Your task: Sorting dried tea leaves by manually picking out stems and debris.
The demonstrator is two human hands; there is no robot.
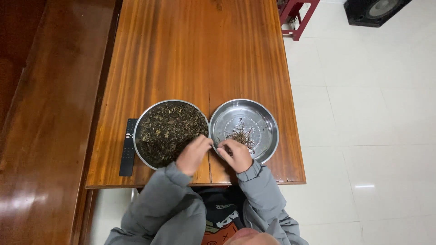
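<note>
Two round metal bowls stand side by side on a wooden table (200, 54). The left bowl (146, 117) is full of dark dried leaves (168, 129). The right bowl (265, 120) holds only a small heap of thin stems (241, 134). My left hand (193, 155) rests over the near right rim of the left bowl, fingers pinched together. My right hand (235, 155) sits over the near left rim of the right bowl, fingers curled. The fingertips of both hands meet between the bowls; what they pinch is too small to see.
A black remote control (128, 146) lies left of the leaf bowl near the table's front edge. A dark wooden bench (41, 136) runs along the left. White tiled floor (372, 136), a red frame (297, 16) and a black speaker (374, 10) are to the right.
</note>
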